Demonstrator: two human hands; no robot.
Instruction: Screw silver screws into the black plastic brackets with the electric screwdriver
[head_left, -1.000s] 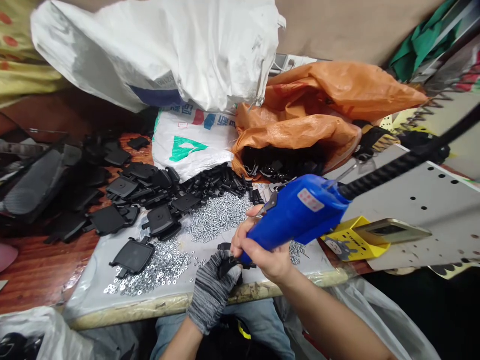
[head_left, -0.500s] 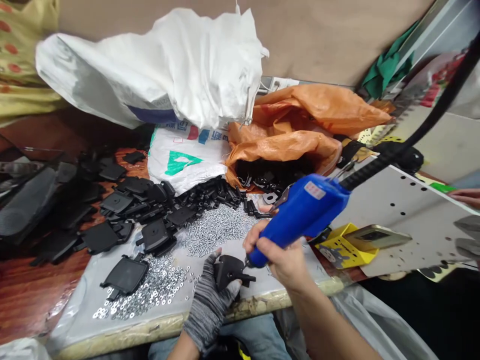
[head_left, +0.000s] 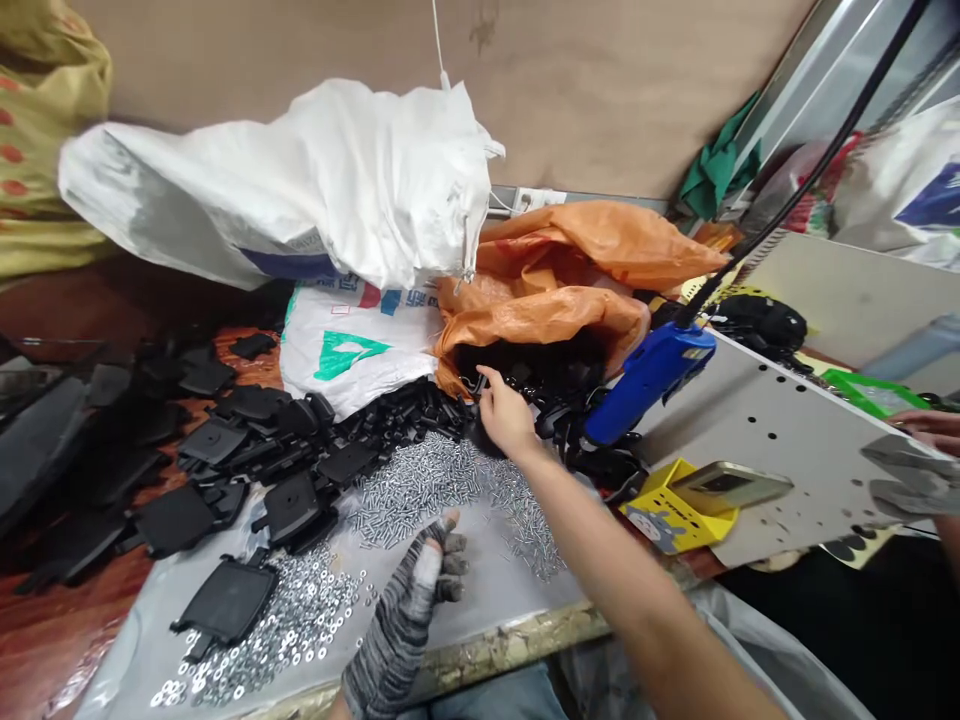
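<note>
My right hand (head_left: 507, 416) is bare and stretched out over the far end of the screw pile (head_left: 420, 485), fingers apart, at the mouth of the orange bag (head_left: 570, 280) full of black plastic parts (head_left: 540, 365). It holds nothing. My left hand (head_left: 424, 580), in a grey knit glove, hovers over the plastic sheet (head_left: 487, 565) near the table's front edge, one finger raised and the rest curled, with nothing visible in it. The blue electric screwdriver (head_left: 649, 375) hangs free on its black cable to the right of my right hand.
Black plates (head_left: 225, 600) and small black pieces (head_left: 409, 400) lie left of the screws, with washers (head_left: 300, 620) in front. White sacks (head_left: 330, 190) stand behind. A perforated grey panel (head_left: 780, 440), a phone on a yellow stand (head_left: 731, 485) and another person's hands (head_left: 919, 425) are at the right.
My right hand let go of the blue screwdriver, which swung up and right, and reached toward the orange bag. The black part is gone from my left hand. The view tilted up.
</note>
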